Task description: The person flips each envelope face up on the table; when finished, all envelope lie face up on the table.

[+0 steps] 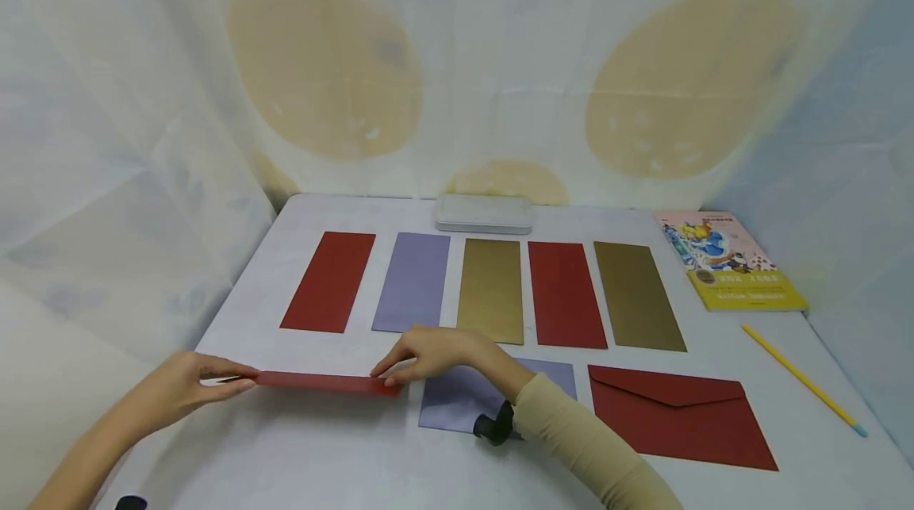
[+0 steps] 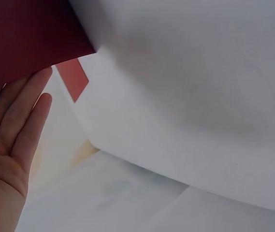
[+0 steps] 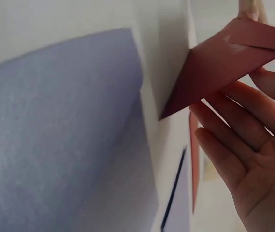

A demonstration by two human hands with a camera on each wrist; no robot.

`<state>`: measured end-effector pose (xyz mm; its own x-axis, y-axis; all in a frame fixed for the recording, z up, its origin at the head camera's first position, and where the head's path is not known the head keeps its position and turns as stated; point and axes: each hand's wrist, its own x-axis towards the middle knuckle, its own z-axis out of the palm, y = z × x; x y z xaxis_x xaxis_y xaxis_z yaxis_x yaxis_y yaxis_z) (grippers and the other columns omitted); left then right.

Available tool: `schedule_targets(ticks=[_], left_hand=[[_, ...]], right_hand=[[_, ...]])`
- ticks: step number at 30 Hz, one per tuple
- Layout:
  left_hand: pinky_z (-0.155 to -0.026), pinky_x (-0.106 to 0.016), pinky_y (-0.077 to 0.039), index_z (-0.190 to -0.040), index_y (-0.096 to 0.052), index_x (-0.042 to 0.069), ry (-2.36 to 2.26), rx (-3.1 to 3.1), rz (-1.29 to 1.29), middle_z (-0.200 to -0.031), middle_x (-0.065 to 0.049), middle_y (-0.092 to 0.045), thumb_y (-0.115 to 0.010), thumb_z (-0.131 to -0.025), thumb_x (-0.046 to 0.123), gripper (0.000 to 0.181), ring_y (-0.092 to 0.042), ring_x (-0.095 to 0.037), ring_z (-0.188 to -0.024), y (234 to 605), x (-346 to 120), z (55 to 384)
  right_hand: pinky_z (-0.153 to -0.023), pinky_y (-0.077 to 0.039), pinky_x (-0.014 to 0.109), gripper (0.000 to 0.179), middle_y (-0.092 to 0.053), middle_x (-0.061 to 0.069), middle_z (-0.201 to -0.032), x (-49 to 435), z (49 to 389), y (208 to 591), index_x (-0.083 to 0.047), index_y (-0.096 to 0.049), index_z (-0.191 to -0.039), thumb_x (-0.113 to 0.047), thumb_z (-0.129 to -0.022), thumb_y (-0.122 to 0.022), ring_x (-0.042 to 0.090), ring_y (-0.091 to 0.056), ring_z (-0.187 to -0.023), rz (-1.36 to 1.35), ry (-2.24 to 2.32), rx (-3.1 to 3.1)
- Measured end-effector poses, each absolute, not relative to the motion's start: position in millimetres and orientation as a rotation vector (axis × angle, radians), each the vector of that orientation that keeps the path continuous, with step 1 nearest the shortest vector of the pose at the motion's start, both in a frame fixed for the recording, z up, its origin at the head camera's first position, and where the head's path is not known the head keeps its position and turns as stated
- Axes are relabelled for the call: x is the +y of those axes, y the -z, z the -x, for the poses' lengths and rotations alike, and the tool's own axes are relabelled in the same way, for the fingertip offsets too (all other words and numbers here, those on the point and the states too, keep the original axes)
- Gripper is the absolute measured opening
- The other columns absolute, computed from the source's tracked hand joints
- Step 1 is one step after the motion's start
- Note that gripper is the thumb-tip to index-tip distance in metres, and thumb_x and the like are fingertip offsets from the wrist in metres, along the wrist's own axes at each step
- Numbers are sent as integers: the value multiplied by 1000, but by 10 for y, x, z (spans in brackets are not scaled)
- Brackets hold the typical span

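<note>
Left hand [image 1: 174,393] pinches the left end of a red envelope [image 1: 324,383]; right hand [image 1: 432,347] pinches its right end; the envelope is raised above the near left of the table [image 1: 357,470]; judged hazards: an uneven pull could bow or crease the paper; the right sleeve [image 1: 585,439], crossing the near purple envelope [image 1: 457,399], could drag it askew.

White table [image 1: 307,454]. Pale flat case [image 1: 484,215] set at far edge, near middle. Book [image 1: 739,256], pink-and-yellow illustrated cover, laid face up at far right corner. Yellow pencil [image 1: 800,377] placed slantwise nearer, blue end toward near side. Behind, pale curtain [image 1: 500,50] hung, marked with tan ovals.
</note>
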<state>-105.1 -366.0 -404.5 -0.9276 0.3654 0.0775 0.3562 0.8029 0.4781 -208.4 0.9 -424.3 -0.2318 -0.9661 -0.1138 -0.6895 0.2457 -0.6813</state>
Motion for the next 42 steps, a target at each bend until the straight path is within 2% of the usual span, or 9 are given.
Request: schedule_targets(ticks=[3,5,8,11,14,20,26,33,42], left_hand=[[-69,-26,-51,-98,-78,24,-765,2921,-537,-90,20,-71,-72,-87,34,16,-63,2,-86,3990,-3655,1080],[-67,-24,-50,-98,-78,23,-776,2900,-524,-90,18,-71,-71,-88,35,17,-63,2,-86,3973,-3656,1110],[-67,-24,-50,-98,-78,23,-766,2887,-497,-90,16,-72,-68,-89,38,20,-63,2,-86,3952,-3663,1150],[-68,-25,-51,-97,-78,22,-753,2892,-483,-89,15,-72,-68,-90,39,21,-63,1,-84,3928,-3670,1188],[-68,-27,-52,-98,-78,20,-751,2904,-477,-88,14,-72,-68,-90,37,21,-64,-1,-84,3902,-3659,1226],[-71,-19,-49,-104,-77,21,-784,3108,-572,-95,10,-73,-75,-86,30,21,-64,0,-91,3966,-3591,1245],[-86,-5,-38,-113,-74,15,-958,3362,-991,-107,-5,-72,-88,-63,6,52,-59,3,-108,4129,-3545,1260],[-93,-11,-39,-116,-71,7,-1086,3380,-1193,-112,-11,-70,-78,-78,36,49,-59,-13,-115,4289,-3539,1365],[-93,-8,-36,-124,-67,9,-915,3391,-1191,-120,-11,-66,-89,-59,10,70,-56,-11,-120,4359,-3569,1488]], right_hand=[[-84,-46,21,31,-68,-6,-116,31,2045,4197,-13,-65,-128,-18,-99,-56,-8,-53,-82,1544,744,2017],[-71,-44,17,32,-70,-6,-109,50,1999,4141,-15,-64,-129,-17,-99,-54,-5,-45,-65,1581,798,2051],[-61,-36,14,33,-70,-9,-108,71,1916,4045,-17,-63,-131,-21,-99,-55,-3,-34,-56,1647,888,2096],[-75,-41,9,33,-68,-6,-116,73,1844,3959,-14,-64,-129,-22,-97,-60,-11,-55,-79,1741,959,2109],[-90,-41,12,31,-66,-1,-122,67,1808,3910,-9,-66,-125,-17,-95,-63,-4,-54,-114,1834,964,2138],[-83,-43,9,31,-66,0,-121,92,1823,3907,-8,-67,-124,-11,-93,-65,1,-55,-116,1830,923,2243],[-90,-41,11,37,-64,0,-124,110,1886,3976,-8,-63,-129,-7,-91,-66,4,-54,-119,1838,909,2327],[-92,-41,13,43,-63,1,-127,122,1999,4113,-8,-61,-131,-3,-89,-68,9,-57,-118,1906,936,2410],[-92,-42,14,48,-63,4,-127,132,2172,4214,-6,-60,-132,-4,-85,-73,12,-59,-116,1942,907,2446]])
